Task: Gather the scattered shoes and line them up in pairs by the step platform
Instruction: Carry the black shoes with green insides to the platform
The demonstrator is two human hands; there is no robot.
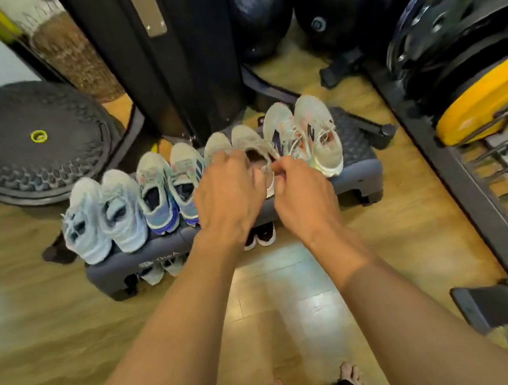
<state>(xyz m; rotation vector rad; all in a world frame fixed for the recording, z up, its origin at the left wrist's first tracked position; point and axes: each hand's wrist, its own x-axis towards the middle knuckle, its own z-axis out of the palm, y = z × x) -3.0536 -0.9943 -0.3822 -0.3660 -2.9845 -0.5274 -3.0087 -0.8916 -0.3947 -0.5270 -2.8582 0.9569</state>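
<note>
Grey plastic step platform (355, 174) carries four pairs of trainers in a row, toes pointing away from us. From left: pale blue-grey pair (102, 215), teal and purple pair (168, 188), beige pair (241, 148), white pair with orange and navy marks (303, 132). More shoes sit underneath: a dark pair (261, 237) and a pale pair (162, 270), only partly visible.

We have both hands on the beige pair. Left hand (228, 196) lies over the heel of the left beige shoe, fingers curled down; whether it actually grips the collar we cannot tell, as the hand hides the contact. Right hand (304, 194) has thumb and fingertips pinched together at the heel rim of the right beige shoe, seemingly on its collar or pull tab.

Handling judgement: mesh trainers, light, soft uppers that crumple under a squeeze, foam soles stiffer. Best hold is the heel collar or counter, which is firm and lets each shoe slide without tipping. Laces hang loose on the white pair and could snag. Neighbours touch side to side, so nudging one likely shifts the next.

Row looks nearly complete; this seems a final straightening.
</note>
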